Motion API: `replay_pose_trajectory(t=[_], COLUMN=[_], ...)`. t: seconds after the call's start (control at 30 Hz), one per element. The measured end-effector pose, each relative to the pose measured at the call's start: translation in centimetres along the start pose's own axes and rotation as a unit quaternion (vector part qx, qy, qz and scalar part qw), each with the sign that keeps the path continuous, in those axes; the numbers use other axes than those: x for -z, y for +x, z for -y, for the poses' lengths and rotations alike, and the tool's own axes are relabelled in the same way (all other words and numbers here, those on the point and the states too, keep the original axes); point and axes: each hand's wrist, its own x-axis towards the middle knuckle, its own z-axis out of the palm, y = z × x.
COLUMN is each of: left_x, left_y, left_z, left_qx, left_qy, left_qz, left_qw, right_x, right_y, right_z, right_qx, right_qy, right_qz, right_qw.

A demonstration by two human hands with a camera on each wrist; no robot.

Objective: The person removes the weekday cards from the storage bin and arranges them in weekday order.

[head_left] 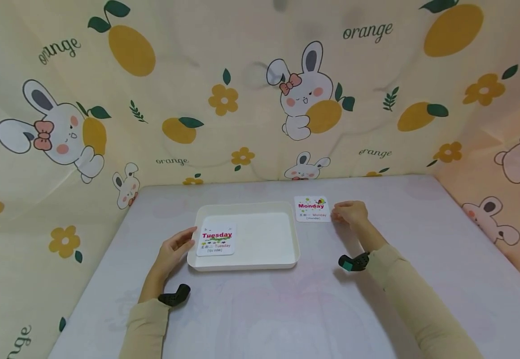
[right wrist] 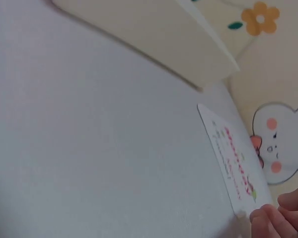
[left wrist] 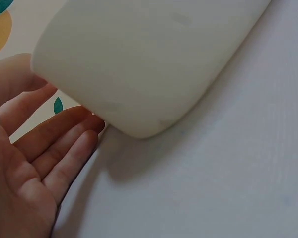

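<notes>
The white card (head_left: pixel 312 209) with red "Monday" is touched by the right hand (head_left: pixel 353 213), whether held can't be told; the tray (head_left: pixel 266 239) by the left hand (head_left: pixel 174 251), fingers (left wrist: pixel 68 158) loose.

A cream printed cloth (head_left: pixel 174 94) filled the top of the head view and ran down its left and right sides. At upper centre a white rabbit (head_left: pixel 299 92) with a pink bow (head_left: pixel 290 85) hugged a golden fruit (head_left: pixel 324 116); a second rabbit (head_left: pixel 64 134) tilted at upper left. Bigger fruits (head_left: pixel 131 51) sat in the upper left and upper right, among yellow flowers (head_left: pixel 223 99) and the printed word "orange" (head_left: pixel 368 31). A pale tabletop (head_left: pixel 286 319) spread across the lower frame.
</notes>
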Motion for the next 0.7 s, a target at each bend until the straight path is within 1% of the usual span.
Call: replay_pose_trajectory(t=[0.17, 0.23, 0.4, 0.53, 0.7], left_x=[0.0, 0.0, -0.1, -0.1, -0.1], left_y=[0.0, -0.1, 0.0, 0.1, 0.2], left_z=[-0.2, -0.4, -0.4, -0.3, -0.1], left_qx=[0.002, 0.005, 0.010, 0.006, 0.013], left_qy=[-0.002, -0.001, 0.005, 0.004, 0.007], left_qz=[0.003, 0.003, 0.002, 0.002, -0.001], left_qw=[1.0000, 1.0000, 0.9999, 1.0000, 0.9999], right_x=[-0.1, -0.3, -1.0, -1.6, -2.4], right_y=[-0.9, -1.2, -2.1, -3.1, -4.4], right_z=[0.1, 0.1, 0.4, 0.8, 1.0], right_qx=[0.025, 0.031, 0.027, 0.036, 0.063], right_qy=[0.027, 0.029, 0.032, 0.040, 0.072], right_qz=[0.045, 0.057, 0.073, 0.093, 0.138], right_qw=[0.9983, 0.9975, 0.9965, 0.9942, 0.9858])
